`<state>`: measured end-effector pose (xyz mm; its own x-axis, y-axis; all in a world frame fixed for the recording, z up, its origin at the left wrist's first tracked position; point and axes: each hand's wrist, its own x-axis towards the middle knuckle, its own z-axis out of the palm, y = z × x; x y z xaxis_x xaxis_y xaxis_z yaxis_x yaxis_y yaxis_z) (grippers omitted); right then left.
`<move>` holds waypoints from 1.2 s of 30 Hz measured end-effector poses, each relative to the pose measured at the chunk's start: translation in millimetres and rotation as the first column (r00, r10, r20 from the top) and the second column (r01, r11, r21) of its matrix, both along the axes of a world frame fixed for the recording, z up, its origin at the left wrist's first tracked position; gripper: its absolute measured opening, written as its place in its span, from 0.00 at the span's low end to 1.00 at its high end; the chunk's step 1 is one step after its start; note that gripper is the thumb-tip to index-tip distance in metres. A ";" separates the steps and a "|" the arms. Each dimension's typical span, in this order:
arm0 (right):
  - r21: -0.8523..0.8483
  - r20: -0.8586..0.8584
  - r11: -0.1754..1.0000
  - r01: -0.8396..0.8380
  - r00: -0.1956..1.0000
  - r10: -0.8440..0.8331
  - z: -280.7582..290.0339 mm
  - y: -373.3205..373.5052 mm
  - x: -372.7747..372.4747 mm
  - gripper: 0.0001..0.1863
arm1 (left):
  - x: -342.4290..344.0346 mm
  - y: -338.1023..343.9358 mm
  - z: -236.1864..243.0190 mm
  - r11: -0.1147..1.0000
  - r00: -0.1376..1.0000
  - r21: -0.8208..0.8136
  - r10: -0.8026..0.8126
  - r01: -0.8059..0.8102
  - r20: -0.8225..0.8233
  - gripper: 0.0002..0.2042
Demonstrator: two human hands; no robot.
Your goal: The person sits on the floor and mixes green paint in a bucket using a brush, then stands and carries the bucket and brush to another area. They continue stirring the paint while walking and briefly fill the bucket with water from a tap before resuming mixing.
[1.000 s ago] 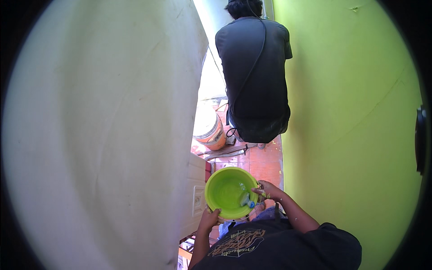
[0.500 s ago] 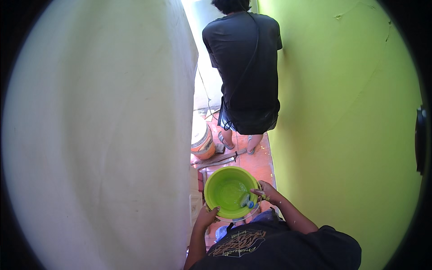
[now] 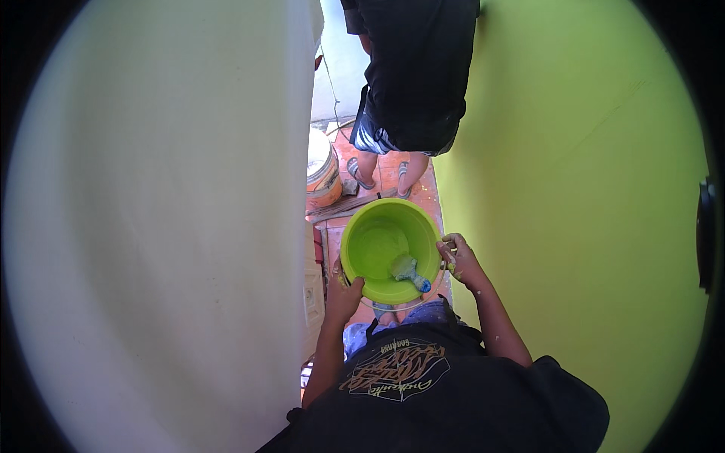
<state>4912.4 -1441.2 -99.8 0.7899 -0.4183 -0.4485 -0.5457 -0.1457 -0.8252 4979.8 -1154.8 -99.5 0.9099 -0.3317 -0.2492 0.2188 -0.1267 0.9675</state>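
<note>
I hold a green plastic bucket [image 3: 370, 249] upright in front of me between both hands. My left hand [image 3: 345, 294] grips its left side, thumb at the rim. My right hand [image 3: 461, 260], spattered with light paint, grips the right rim near where the wire handle attaches. Inside the bucket, at the lower right, lies a paint brush [image 3: 408, 270] with a blue handle. The handle hangs below the front rim.
A co-worker in black [image 3: 411, 75] stands ahead, back to me, in sandals. An orange-and-white pail [image 3: 323, 181] and long strips [image 3: 347, 208] lie on the tiled floor [image 3: 423, 211]. A pale wall [image 3: 174, 226] rises close left, a green wall [image 3: 574, 226] right.
The bucket and both hands have moved higher in the picture. The co-worker appears higher in view, with the head now out of frame and both sandals showing.
</note>
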 end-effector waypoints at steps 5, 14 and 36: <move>-0.617 -0.192 0.583 -0.528 0.820 0.539 59.2 28.6 3.1 0.28 | -5.4 -5.1 -1.8 0.996 0.987 0.082 0.031 -0.044 0.155 0.33; -0.340 -0.621 0.057 -0.939 0.269 0.736 16.1 80.7 67.9 0.17 | 0.6 7.4 -10.2 0.987 0.979 0.070 0.130 -0.142 0.156 0.30; -0.525 -0.380 0.390 -0.757 0.618 0.688 2.7 69.6 55.7 0.19 | -11.0 -6.1 11.5 0.973 0.973 0.198 0.078 -0.122 0.218 0.27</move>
<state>4968.0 -1371.6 -97.0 0.9003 0.1061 -0.4221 -0.0513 -0.9372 -0.3449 4968.7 -1161.0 -87.9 0.9747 -0.1971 -0.1050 0.0378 -0.3181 0.9473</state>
